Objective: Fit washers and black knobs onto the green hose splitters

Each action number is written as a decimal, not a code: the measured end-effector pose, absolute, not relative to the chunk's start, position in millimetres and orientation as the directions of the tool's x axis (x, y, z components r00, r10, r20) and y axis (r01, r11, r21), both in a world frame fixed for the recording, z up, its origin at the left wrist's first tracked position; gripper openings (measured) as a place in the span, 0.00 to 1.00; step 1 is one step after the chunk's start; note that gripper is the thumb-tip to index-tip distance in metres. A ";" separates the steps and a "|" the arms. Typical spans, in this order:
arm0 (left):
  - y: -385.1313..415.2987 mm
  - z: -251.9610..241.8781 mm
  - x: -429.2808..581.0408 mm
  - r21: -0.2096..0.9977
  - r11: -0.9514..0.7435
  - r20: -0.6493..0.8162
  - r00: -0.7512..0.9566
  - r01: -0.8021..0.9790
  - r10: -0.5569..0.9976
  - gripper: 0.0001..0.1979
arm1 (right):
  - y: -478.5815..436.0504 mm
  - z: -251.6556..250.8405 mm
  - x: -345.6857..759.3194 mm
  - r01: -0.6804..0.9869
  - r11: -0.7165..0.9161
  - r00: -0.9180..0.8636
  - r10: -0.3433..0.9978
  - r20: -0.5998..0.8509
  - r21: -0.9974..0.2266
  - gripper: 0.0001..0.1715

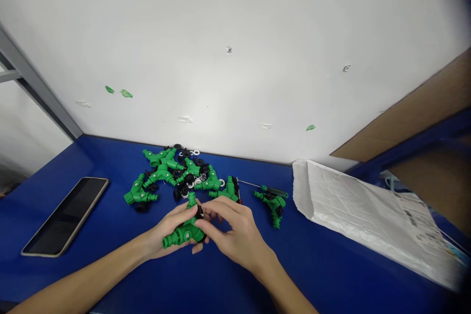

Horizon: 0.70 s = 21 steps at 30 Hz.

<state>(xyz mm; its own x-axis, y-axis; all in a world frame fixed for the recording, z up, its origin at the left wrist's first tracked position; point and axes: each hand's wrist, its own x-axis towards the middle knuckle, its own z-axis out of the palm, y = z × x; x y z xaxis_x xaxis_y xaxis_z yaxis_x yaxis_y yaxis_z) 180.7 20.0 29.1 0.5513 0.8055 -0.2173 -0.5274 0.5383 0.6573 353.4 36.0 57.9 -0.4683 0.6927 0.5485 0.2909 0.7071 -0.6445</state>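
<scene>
Hose Y-connector (187,231), green, in L hand (167,230); R fingers (217,211) at black end (199,212)

White wall (235,59), blue worktop (331,274), grey metal frame (37,88), brown cardboard sheet (412,117)

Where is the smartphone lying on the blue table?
In the head view, the smartphone lies at the left of the blue table, beside the green plastic hose connectors.

A black phone (64,216) lies on my blue table (331,265), over on the left. A big white bag (346,211) with a paper label (414,218) lies on the right. Behind them is a white wall (235,54) with small green bits (126,93) stuck on it. Brown cardboard (408,122) pokes in at the top right.
</scene>
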 end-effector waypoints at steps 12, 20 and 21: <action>19.1 28.5 180.3 0.641 0.552 -0.220 0.560 -0.534 0.798 0.11 | 36.5 58.8 354.0 0.260 0.727 -0.516 0.661 0.545 -0.636 0.09; 20.1 28.0 181.1 0.637 0.551 -0.214 0.563 -0.539 0.798 0.11 | 37.9 67.1 358.5 0.248 0.746 -0.566 0.630 0.533 -0.618 0.12; 20.3 27.2 181.3 0.639 0.550 -0.217 0.561 -0.537 0.799 0.11 | 38.0 67.5 358.6 0.250 0.757 -0.572 0.619 0.539 -0.604 0.11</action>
